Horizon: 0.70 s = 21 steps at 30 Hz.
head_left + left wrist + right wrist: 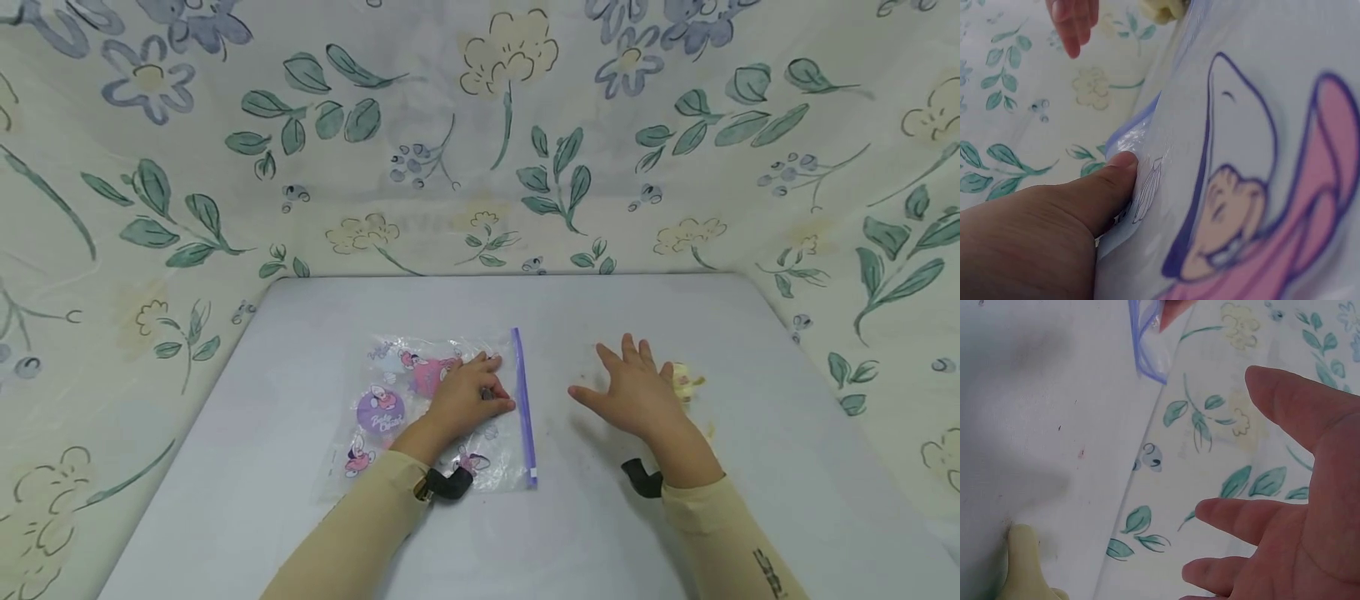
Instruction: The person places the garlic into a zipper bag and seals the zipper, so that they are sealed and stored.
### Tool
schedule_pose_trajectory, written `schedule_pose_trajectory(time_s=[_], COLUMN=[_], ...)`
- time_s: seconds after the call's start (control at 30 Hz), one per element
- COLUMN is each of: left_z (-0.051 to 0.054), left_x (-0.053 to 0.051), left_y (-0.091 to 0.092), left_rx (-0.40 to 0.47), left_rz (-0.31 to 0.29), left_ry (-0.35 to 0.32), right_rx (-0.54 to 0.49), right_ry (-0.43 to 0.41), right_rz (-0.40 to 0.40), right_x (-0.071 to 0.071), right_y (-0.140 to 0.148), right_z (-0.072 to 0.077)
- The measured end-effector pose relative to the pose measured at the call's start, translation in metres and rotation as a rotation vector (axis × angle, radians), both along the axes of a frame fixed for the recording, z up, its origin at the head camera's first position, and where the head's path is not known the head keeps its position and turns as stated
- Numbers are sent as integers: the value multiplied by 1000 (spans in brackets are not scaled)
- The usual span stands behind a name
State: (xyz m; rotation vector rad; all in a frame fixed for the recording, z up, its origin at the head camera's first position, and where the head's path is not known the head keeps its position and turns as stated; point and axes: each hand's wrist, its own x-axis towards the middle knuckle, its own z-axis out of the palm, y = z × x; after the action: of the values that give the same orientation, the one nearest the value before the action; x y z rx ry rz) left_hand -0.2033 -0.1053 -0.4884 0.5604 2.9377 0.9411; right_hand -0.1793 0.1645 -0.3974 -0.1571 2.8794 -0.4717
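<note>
A clear zip bag [375, 367] printed with pink and purple cartoon figures lies on the table, its purple zip strip [525, 408] toward the right. My left hand [468, 396] is over the bag's right half and pinches its film near the zip. In the left wrist view the thumb [1100, 187] presses the bag's edge; the other fingers are hidden there. My right hand [637, 396] hovers right of the bag with fingers spread, holding nothing. Just beyond it is a small pale yellow object [682, 383], partly covered by the hand, its kind unclear.
The white table [300, 308] has a rounded far edge. Floral cloth [450, 192] hangs behind it and at both sides. A black wrist strap [450, 483] is on the left wrist, another [642, 479] at the right.
</note>
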Motion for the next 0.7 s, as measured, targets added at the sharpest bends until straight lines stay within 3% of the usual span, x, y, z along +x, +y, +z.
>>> schedule_pose_trajectory(time_s=[0.53,0.7], left_z=[-1,6], left_x=[4,3], left_y=[-3,-2], left_rx=[-82,-123], left_rz=[-68,-121], left_ry=[38,-29], right_rx=[0,14], right_ry=[-11,-4], right_rz=[9,26], right_x=[0,-1], right_y=[-4,-3], right_z=[-7,-6])
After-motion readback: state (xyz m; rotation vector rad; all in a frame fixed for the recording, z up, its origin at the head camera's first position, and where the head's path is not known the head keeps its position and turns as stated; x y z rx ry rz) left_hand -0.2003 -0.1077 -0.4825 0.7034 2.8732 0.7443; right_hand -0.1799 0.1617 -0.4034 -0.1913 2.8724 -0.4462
